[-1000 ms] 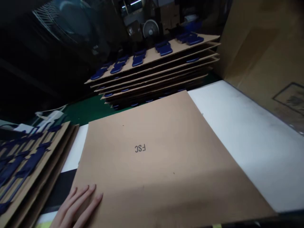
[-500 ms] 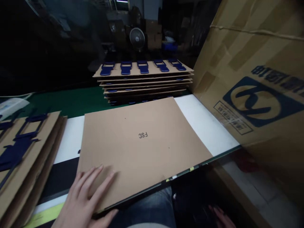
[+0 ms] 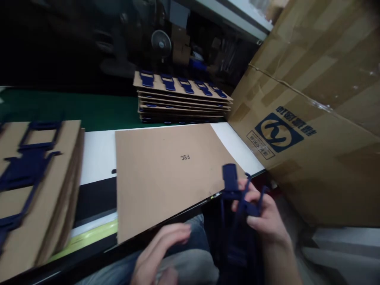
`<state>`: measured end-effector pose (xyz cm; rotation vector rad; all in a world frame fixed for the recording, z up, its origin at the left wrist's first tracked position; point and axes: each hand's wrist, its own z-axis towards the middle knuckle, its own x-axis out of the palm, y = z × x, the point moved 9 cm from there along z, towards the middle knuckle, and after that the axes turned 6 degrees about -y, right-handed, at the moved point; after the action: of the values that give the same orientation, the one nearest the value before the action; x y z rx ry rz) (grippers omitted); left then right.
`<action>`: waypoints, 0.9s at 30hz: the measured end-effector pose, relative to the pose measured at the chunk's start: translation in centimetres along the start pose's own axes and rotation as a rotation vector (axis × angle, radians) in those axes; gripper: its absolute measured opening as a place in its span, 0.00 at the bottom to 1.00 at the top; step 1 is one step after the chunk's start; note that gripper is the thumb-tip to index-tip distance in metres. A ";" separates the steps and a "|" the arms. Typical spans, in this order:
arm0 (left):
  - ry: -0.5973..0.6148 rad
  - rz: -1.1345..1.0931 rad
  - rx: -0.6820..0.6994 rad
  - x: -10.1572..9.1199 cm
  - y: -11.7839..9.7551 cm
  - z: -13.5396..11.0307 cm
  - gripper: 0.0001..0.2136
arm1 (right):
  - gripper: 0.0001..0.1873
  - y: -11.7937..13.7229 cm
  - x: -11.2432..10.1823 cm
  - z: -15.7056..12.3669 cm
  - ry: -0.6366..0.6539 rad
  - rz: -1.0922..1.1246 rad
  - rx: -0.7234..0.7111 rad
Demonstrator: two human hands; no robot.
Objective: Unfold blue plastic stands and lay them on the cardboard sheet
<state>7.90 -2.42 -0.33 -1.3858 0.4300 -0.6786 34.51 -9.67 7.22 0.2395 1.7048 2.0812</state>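
A flat brown cardboard sheet [image 3: 166, 174] printed "FSC" lies on the table in front of me, its near edge overhanging the table edge. My right hand [image 3: 264, 215] is just below the sheet's right corner and grips a bundle of dark blue plastic parts [image 3: 234, 190], one flat tab sticking up above my fingers. My left hand [image 3: 162, 247] hovers over my lap below the sheet, fingers spread and blurred, holding nothing.
A stack of cardboard sheets carrying blue parts [image 3: 181, 99] stands at the back. Another stack with blue parts [image 3: 32, 186] lies at the left. A big taped cardboard box [image 3: 311, 126] with a blue logo fills the right. A green belt [image 3: 68, 107] runs behind the white table [image 3: 96, 152].
My left hand has come off the sheet's near left corner and dropped over my lap. My right hand has risen into view holding blue parts. The view has swung right.
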 end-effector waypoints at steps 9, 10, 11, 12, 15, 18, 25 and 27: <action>-0.228 -0.669 -0.408 -1.5 -2.6 1.3 0.31 | 0.14 4.3 18.9 7.2 0.499 0.186 -0.112; -0.263 -0.638 -0.387 -2.5 -3.0 1.1 0.30 | 0.15 4.3 19.6 7.3 0.514 0.206 -0.119; -0.289 -0.613 -0.383 -3.2 -3.1 0.9 0.29 | 0.15 4.3 20.1 7.3 0.529 0.230 -0.131; -0.313 -0.602 -0.387 -3.8 -2.9 0.8 0.29 | 0.15 4.3 20.4 7.2 0.546 0.260 -0.147; -0.399 -0.518 -0.390 -5.6 -1.8 0.7 0.27 | 0.15 4.0 20.7 6.6 0.604 0.345 -0.101; -0.456 -0.188 -0.336 -7.6 -1.6 1.3 0.24 | 0.18 3.6 20.0 5.9 0.633 0.397 -0.046; -0.601 -0.191 -0.119 -11.0 -2.8 3.2 0.11 | 0.14 2.0 16.5 4.0 0.574 0.520 -0.020; -0.629 -0.257 -0.031 -11.6 -3.4 3.2 0.07 | 0.14 0.4 15.3 3.8 0.519 0.529 0.095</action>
<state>0.81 7.52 2.25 -1.6108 -0.2410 -0.4056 22.38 0.34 6.30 0.2074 2.2353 2.6131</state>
